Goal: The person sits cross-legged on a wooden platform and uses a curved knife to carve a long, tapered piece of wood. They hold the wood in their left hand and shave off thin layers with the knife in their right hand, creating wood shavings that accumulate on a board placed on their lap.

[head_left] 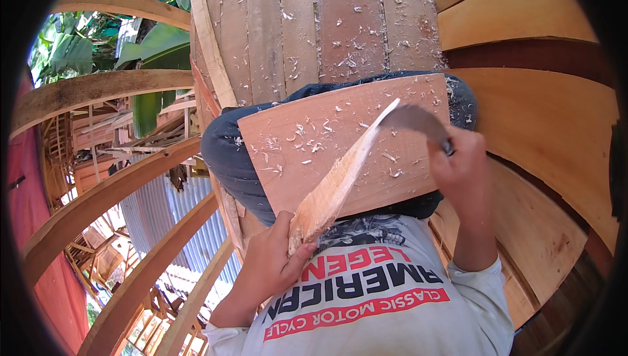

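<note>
My left hand [273,258] grips the thick near end of a pale, tapering piece of wood [337,183], which slants up and right to a thin point. In my right hand [460,165] is a knife with a broad curved blade [413,119]; its handle is mostly covered by my closed fingers. The blade's end meets or overlaps the wood near its far tip; whether it cuts in there I cannot tell. Beneath both, a flat wooden board [268,153] lies across my lap, sprinkled with curled wood shavings [304,130].
Plank flooring [265,35] strewn with shavings stretches ahead of my crossed legs. Curved-looking wooden rails [111,88] run along the left, with leaves and corrugated metal sheets [157,205] beyond them. Wide wooden boards [523,107] stand close on the right.
</note>
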`<state>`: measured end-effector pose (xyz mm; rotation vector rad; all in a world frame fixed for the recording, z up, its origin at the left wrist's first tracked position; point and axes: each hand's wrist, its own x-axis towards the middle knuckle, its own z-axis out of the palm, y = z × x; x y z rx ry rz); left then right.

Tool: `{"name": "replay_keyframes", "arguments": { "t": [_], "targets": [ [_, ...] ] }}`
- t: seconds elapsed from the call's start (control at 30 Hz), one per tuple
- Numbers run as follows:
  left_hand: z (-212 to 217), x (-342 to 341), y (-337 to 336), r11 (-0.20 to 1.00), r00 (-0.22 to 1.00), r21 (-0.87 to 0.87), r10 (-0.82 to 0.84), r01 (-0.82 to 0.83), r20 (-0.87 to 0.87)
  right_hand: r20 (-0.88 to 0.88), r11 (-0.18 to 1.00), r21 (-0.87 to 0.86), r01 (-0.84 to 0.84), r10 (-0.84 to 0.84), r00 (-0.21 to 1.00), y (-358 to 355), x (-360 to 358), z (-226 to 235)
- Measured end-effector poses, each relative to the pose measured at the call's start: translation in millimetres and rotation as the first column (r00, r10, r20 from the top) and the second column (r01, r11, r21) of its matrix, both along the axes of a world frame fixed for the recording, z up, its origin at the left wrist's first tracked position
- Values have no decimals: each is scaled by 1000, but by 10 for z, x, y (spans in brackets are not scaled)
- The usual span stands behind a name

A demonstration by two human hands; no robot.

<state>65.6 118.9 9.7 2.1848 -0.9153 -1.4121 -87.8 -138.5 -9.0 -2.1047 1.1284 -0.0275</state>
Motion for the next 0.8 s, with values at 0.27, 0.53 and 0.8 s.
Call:
{"name": "replay_keyframes", "arguments": {
  "t": [0.27, 0.53, 0.8],
  "targets": [
    [85, 10, -9, 999, 991, -24, 21, -24, -130, 26, 985, -57, 162, -160, 987, -279, -30, -67],
    [92, -16, 39, 999, 976, -11, 40, -44, -213, -8, 993, -74, 96, -97, 995, -229, 5, -288],
    [8, 1, 31, 994, 940, -84, 38, -70, -340, 5, 997, -72, 29, -29, 1000, -112, 58, -270]
  ]
}}
